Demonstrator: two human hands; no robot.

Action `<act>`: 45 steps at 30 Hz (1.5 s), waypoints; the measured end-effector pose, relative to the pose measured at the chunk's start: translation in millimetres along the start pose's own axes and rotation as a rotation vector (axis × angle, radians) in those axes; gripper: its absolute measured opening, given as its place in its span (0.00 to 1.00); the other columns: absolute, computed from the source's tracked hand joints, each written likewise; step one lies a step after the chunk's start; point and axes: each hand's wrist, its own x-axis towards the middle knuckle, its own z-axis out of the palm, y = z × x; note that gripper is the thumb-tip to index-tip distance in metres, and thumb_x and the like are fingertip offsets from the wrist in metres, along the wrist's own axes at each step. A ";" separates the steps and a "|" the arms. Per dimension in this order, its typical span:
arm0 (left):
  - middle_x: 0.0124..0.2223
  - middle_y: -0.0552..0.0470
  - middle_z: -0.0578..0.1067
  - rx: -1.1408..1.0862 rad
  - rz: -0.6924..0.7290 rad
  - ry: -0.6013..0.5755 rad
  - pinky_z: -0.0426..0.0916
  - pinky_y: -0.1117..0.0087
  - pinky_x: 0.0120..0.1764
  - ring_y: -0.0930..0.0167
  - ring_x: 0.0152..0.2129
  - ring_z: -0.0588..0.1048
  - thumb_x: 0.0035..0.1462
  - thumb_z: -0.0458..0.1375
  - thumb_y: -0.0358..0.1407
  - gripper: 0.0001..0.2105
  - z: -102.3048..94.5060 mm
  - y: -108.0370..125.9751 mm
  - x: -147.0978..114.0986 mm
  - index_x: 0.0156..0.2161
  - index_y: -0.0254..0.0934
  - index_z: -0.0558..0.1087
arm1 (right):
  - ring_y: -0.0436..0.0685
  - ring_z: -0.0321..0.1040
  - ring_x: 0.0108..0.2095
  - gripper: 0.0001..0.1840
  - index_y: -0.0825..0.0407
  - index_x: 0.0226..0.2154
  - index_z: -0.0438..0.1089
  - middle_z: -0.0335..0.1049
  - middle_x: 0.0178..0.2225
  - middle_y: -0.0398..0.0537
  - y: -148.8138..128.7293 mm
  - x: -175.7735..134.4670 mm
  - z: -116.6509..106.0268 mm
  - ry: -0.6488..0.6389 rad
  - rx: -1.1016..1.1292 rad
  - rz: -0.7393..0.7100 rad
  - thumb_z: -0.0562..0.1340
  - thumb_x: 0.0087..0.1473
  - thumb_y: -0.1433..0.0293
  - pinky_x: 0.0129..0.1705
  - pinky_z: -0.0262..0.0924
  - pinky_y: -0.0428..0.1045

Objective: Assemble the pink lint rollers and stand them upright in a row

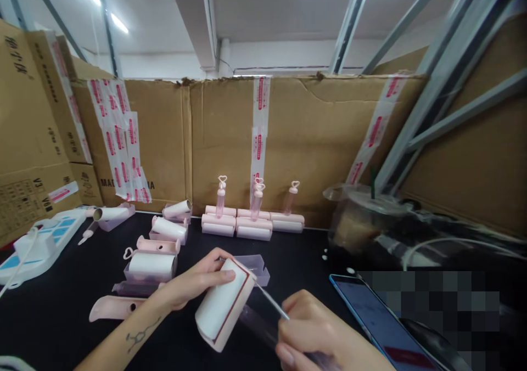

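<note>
From afar, I see a white roller [222, 305] near six o'clock, over the black counter [304, 261]. The left hand [201, 277] clasps it; the right hand [317, 327] pinches a slim metal rod [272, 301], tip at its corner. A slip could, I judge, gouge it. Cardboard [18, 124] at nine o'clock reads "V3"; tape [259, 124] lettering is unreadable.

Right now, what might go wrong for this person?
The thin silver metal tool in the right hand could slip and poke the left hand, close by. The tilted white cylinder with a pink edge might slide from the left hand's grip. The right hand could bump the blue-edged rectangular phone nearby.
</note>
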 end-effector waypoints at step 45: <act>0.20 0.61 0.68 -0.608 0.503 0.961 0.71 0.67 0.25 0.75 0.14 0.68 0.45 0.53 0.41 0.10 -22.5 51.4 -21.1 0.33 0.38 0.68 | 0.46 0.59 0.18 0.19 0.52 0.20 0.59 0.62 0.28 0.46 30.7 -4.2 5.6 0.432 -0.425 0.382 0.52 0.57 0.58 0.20 0.52 0.42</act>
